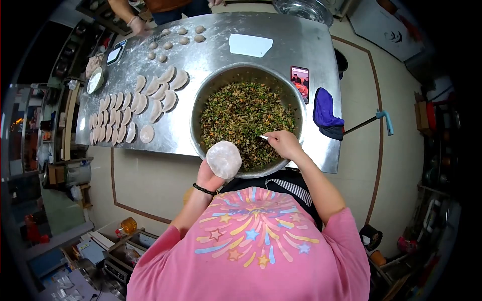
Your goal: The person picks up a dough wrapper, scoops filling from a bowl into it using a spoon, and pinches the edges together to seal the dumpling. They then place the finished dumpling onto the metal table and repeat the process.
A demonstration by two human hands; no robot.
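A round, floured dumpling wrapper (224, 159) lies spread over the palm and fingers of my left hand (207, 176), just off the near left rim of a big metal bowl (211, 83). Chopped green and brown filling (246, 113) fills much of the bowl. Over its right side, my right hand (284, 144) pinches a white-handled utensil (264, 137); its far end is hidden in the filling. Left of the bowl, folded dumplings (169, 100) stand in rows, with one flat round piece of dough (147, 134) close to the table's near edge.
Small dough lumps (184, 40) and a white sheet (251, 45) lie at the back of the metal table (216, 40). A phone (299, 84) and purple cloth item (326, 111) are on the right. Opposite, a co-worker's hand (137, 25) is near a scale (116, 52) and a small bowl (95, 80).
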